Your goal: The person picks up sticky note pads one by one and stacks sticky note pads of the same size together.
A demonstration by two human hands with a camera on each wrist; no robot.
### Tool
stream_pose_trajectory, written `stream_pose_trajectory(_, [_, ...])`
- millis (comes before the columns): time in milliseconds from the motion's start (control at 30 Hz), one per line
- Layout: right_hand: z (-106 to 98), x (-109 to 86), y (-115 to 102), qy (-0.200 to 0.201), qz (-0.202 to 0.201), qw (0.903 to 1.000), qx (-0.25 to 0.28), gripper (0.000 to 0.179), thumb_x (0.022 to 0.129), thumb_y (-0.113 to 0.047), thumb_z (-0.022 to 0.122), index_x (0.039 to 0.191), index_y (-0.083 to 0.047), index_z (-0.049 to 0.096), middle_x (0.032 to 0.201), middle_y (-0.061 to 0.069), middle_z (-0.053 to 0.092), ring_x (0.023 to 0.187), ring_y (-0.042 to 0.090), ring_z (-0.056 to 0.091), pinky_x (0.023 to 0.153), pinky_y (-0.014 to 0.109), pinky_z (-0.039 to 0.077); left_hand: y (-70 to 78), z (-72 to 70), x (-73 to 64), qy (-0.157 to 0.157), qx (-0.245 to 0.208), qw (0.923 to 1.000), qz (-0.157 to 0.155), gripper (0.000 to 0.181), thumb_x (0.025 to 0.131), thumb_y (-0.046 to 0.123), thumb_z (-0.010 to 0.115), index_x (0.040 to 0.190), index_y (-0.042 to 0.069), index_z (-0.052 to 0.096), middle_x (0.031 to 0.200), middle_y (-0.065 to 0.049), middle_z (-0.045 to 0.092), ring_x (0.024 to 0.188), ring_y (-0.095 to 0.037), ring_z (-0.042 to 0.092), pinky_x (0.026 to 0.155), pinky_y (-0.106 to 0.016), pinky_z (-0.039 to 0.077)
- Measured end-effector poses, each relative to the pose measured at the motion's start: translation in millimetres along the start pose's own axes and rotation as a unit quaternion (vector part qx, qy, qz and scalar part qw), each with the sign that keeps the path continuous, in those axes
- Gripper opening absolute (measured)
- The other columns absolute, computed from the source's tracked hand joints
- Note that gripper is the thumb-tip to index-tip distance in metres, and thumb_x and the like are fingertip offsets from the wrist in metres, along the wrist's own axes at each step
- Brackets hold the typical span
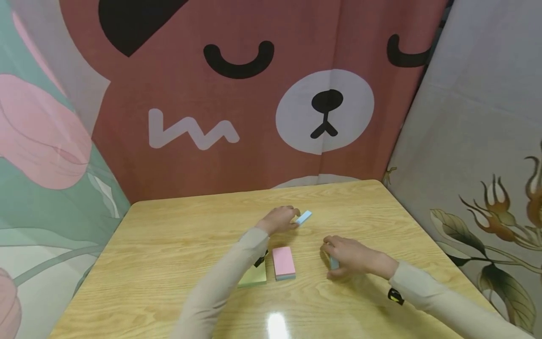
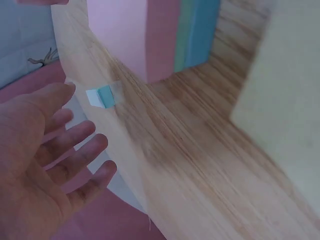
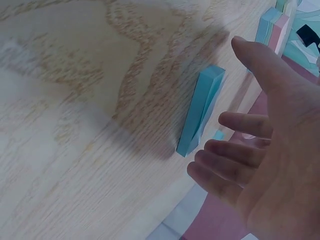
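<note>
My left hand (image 1: 279,220) is by a small light-blue and white block (image 1: 304,217) toward the back of the table. In the left wrist view its fingers are spread and relaxed, with a gap between them and the block (image 2: 105,97). To the right, my right hand (image 1: 350,256) arches over a narrow blue pad, like a thin stack of sticky notes (image 1: 334,262). Seen from the right wrist, thumb and loosely bent fingers stand apart from this blue pad (image 3: 197,112), which lies on the table. Neither hand grips anything.
Between the forearms lies a stack of pads, pink (image 1: 283,261) on top with green and blue below. A pale yellow pad (image 1: 252,278) is partly hidden under the left forearm. The wooden table (image 1: 169,245) ends at a curtain (image 1: 254,169) behind.
</note>
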State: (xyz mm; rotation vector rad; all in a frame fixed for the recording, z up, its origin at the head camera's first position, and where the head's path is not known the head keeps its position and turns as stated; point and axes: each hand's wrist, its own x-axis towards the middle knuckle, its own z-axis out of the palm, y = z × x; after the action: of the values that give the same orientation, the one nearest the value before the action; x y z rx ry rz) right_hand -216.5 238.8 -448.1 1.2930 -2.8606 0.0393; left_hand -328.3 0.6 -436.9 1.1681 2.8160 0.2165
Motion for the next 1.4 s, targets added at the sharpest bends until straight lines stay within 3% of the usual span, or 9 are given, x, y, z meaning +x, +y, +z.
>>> stream_pose_trajectory(100, [0.2,-1.1,-0.2,-0.004,0.005,1.0000,-0.001,0.063,0.080,-0.048,0.078,0.119,-0.001,0.059,0.120,0.020,0.056,0.101,0.030,0.060,0.077,0.043,0.055,0.7,0.4,3.4,-0.002,-0.004,0.9998,-0.017,0.039,0.100,0.026,0.062,0.133,0.005,0.061,0.126,-0.008,0.063,0.107,-0.019,0.061,0.091,-0.033,0.050])
stream_pose_trajectory(233, [0.7,-1.8,-0.9,-0.012,0.011,0.9999,-0.001,0.064,0.081,-0.047,0.078,0.121,-0.001,0.058,0.121,0.020,0.055,0.101,0.032,0.059,0.077,0.045,0.055,1.6,-0.1,7.7,-0.005,-0.001,0.9995,-0.030,0.024,0.098,0.026,0.065,0.112,0.007,0.069,0.100,-0.003,0.068,0.079,-0.013,0.058,0.073,-0.027,0.049])
stream_pose_trajectory(333, [0.5,-2.2,-1.5,-0.019,0.016,0.9997,-0.001,0.065,0.081,-0.047,0.078,0.122,0.000,0.058,0.122,0.020,0.055,0.102,0.033,0.059,0.077,0.045,0.055,1.8,1.0,12.4,-0.008,0.015,0.9991,-0.039,0.020,0.097,0.029,0.066,0.088,0.011,0.066,0.074,0.002,0.058,0.063,-0.011,0.044,0.059,-0.026,0.042])
stream_pose_trajectory(467, [-0.8,-3.1,-1.4,-0.023,0.023,0.9995,0.006,0.066,0.082,-0.046,0.078,0.124,0.001,0.057,0.123,0.022,0.054,0.104,0.034,0.058,0.078,0.047,0.055,1.6,4.1,19.4,-0.009,0.033,0.9978,-0.057,0.030,0.096,0.034,0.067,0.076,0.014,0.058,0.064,0.006,0.046,0.059,-0.009,0.037,0.054,-0.025,0.037])
stream_pose_trajectory(667, [-1.6,-5.2,0.4,-0.008,0.026,0.9996,0.007,0.066,0.081,-0.045,0.078,0.122,0.003,0.057,0.123,0.026,0.054,0.107,0.039,0.056,0.080,0.050,0.054,-0.8,6.7,26.3,-0.024,0.017,0.9955,-0.090,0.031,0.095,0.037,0.068,0.077,0.014,0.059,0.065,0.004,0.050,0.057,-0.009,0.040,0.052,-0.025,0.039])
stream_pose_trajectory(800, [0.2,-6.7,1.7,0.003,0.016,0.9998,0.006,0.059,0.081,-0.043,0.078,0.116,0.000,0.059,0.114,0.018,0.056,0.099,0.031,0.057,0.075,0.044,0.054,-3.1,5.9,28.1,-0.027,0.013,0.9947,-0.098,0.034,0.095,0.037,0.068,0.072,0.013,0.057,0.062,0.004,0.046,0.056,-0.009,0.038,0.052,-0.025,0.038])
stream_pose_trajectory(967, [1.7,-6.5,2.3,0.002,0.019,0.9996,0.021,0.054,0.082,-0.042,0.078,0.114,-0.002,0.060,0.111,0.013,0.055,0.095,0.026,0.056,0.072,0.041,0.053,-3.5,3.7,28.3,-0.025,0.012,0.9951,-0.095,0.042,0.096,0.035,0.067,0.063,0.014,0.051,0.058,0.005,0.039,0.053,-0.009,0.034,0.052,-0.026,0.036])
stream_pose_trajectory(1067, [2.7,-5.8,3.4,-0.006,0.024,0.9994,0.023,0.056,0.083,-0.043,0.077,0.116,-0.002,0.060,0.113,0.014,0.056,0.097,0.027,0.056,0.074,0.042,0.054,-2.7,4.0,29.1,-0.027,0.017,0.9953,-0.091,0.042,0.095,0.036,0.068,0.063,0.014,0.051,0.058,0.005,0.042,0.054,-0.009,0.036,0.053,-0.026,0.038])
stream_pose_trajectory(1400, [4.0,-3.7,4.0,-0.020,0.039,0.9987,0.027,0.056,0.085,-0.042,0.076,0.118,0.000,0.060,0.116,0.018,0.057,0.100,0.030,0.058,0.076,0.044,0.055,-2.2,12.2,32.5,-0.024,0.049,0.9945,-0.089,0.032,0.093,0.038,0.069,0.076,0.012,0.062,0.068,0.004,0.054,0.062,-0.010,0.047,0.059,-0.029,0.046])
